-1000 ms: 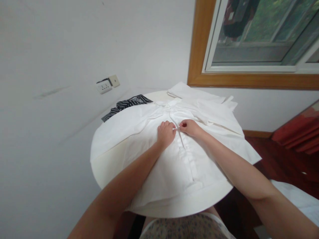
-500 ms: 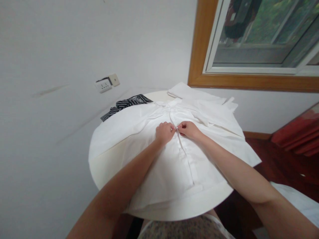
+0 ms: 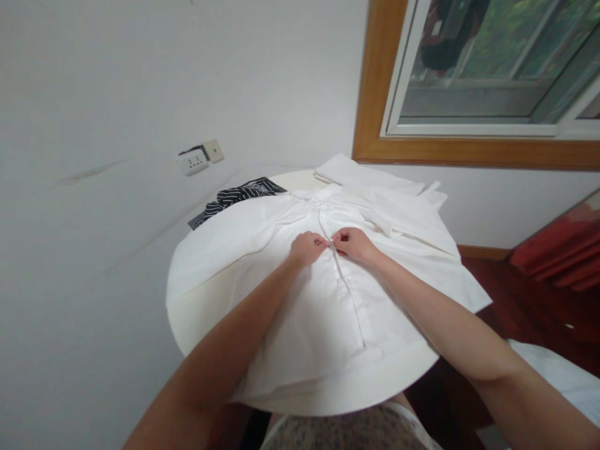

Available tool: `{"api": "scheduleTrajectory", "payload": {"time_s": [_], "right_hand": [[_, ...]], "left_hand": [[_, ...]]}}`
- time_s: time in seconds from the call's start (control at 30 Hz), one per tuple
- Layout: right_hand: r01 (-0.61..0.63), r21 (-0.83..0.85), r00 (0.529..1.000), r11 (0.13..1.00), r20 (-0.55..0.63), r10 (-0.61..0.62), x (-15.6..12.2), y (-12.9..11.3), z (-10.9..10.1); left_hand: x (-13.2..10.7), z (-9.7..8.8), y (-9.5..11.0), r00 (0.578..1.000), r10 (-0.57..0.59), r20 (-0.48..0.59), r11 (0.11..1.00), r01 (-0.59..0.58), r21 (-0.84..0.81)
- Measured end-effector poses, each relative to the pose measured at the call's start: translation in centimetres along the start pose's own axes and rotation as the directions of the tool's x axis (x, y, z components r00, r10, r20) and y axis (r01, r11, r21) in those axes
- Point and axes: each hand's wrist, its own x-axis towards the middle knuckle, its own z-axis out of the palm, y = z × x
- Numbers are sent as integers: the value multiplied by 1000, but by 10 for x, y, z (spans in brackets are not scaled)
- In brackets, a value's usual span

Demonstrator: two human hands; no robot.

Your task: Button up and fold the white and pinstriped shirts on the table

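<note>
A white button-up shirt (image 3: 300, 312) lies spread front-up over a round white table (image 3: 187, 325), collar toward the wall. My left hand (image 3: 307, 246) and my right hand (image 3: 352, 242) meet at the shirt's button placket, partway down from the collar. Both hands are closed in a pinch on the placket's two edges, fingertips almost touching. Whatever sits between the fingertips is too small to make out.
A black-and-white striped garment (image 3: 237, 197) lies at the table's far left. Folded white cloth (image 3: 360, 175) sits at the far edge by the wall. A wall socket (image 3: 194, 161) is to the left, a wood-framed window (image 3: 469, 150) to the right, red cushions (image 3: 557, 256) beyond.
Both hands have stayed pinched together on the placket and crept slightly toward the collar. The shirt has hardly moved.
</note>
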Motion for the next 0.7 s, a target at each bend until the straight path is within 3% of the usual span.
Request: {"api": "scheduleTrajectory", "payload": {"time_s": [0.37,0.7], "right_hand": [[-47,34,999,998,-10,47,2,1,0],[-183,350,980,919,137,143,8,4,-3]], "left_hand": [[0,0,-3,998,59,-15,995,-60,-74],[6,3,-6,999,15,38,997,-12,-73]]}}
